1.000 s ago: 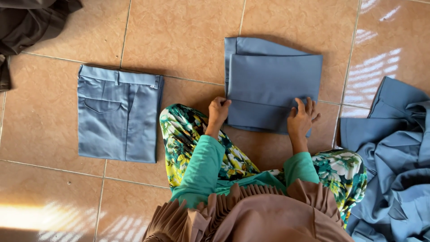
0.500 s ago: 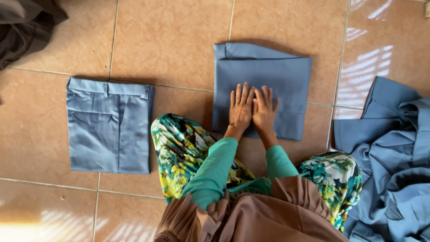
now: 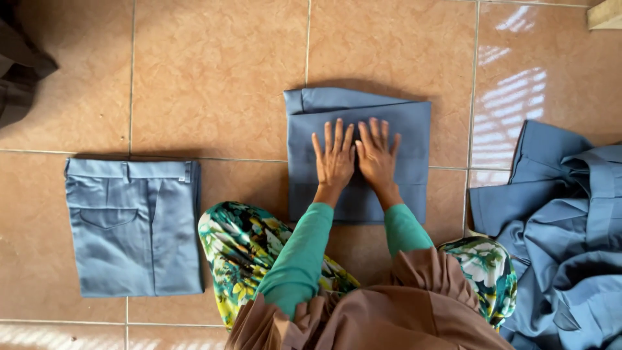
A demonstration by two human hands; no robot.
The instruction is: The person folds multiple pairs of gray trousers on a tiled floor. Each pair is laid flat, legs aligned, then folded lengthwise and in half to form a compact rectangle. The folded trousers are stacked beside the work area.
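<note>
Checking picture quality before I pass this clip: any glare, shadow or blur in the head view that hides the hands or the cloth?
Head view: sharp throughout, no motion blur on the left hand or right hand; striped sun glare on the floor tiles at upper right, clear of the folded blue garment; only a soft shadow along that garment's far edge.

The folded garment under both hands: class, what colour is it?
Plain grey-blue, with no pattern; the folded garment shows best in the head view.
</note>
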